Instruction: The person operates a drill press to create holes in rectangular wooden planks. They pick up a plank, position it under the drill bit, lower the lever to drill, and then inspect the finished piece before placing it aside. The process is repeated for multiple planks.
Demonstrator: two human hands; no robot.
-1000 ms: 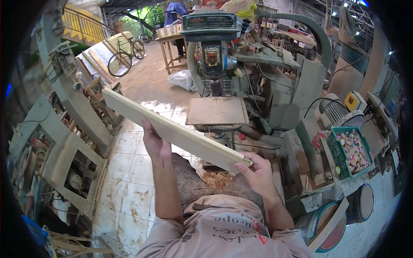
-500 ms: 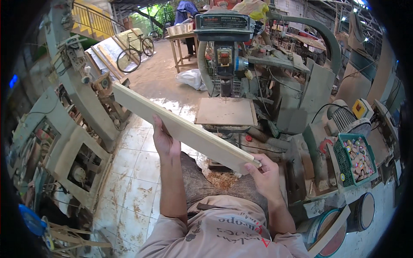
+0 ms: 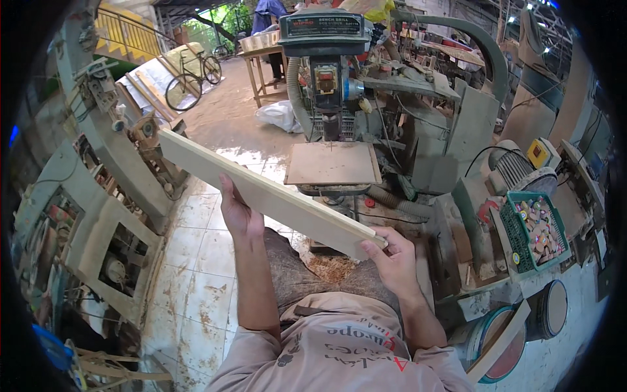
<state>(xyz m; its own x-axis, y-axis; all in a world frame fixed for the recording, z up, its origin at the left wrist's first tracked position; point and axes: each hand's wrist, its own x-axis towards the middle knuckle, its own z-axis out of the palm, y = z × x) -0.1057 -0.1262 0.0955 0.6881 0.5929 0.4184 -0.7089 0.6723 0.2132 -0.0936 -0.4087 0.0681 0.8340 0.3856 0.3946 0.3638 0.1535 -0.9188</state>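
Observation:
A long pale wooden board (image 3: 274,202) slants across in front of me, its far end up at the left and its near end lower at the right. My left hand (image 3: 240,212) is closed around its lower edge near the middle, with the thumb on the near face and the other fingers hidden behind. At the right end my right hand (image 3: 394,259) grips the board, thumb on the near face and fingers over the top edge. Beyond the board stands a bench drill (image 3: 324,78), its bit above a flat wooden table piece (image 3: 333,163).
Wood shavings (image 3: 330,266) lie between my legs. On the right are a green basket (image 3: 509,232) full of small wooden pieces, an electric motor (image 3: 508,163) and round drums (image 3: 547,310). Dusty machinery (image 3: 121,261) lines the left; a bicycle (image 3: 192,81) and a wooden table (image 3: 258,55) stand farther back.
The whole scene, with board and hands, has shifted slightly left in the view. Both hands keep the same hold, and the board's tilt is nearly the same.

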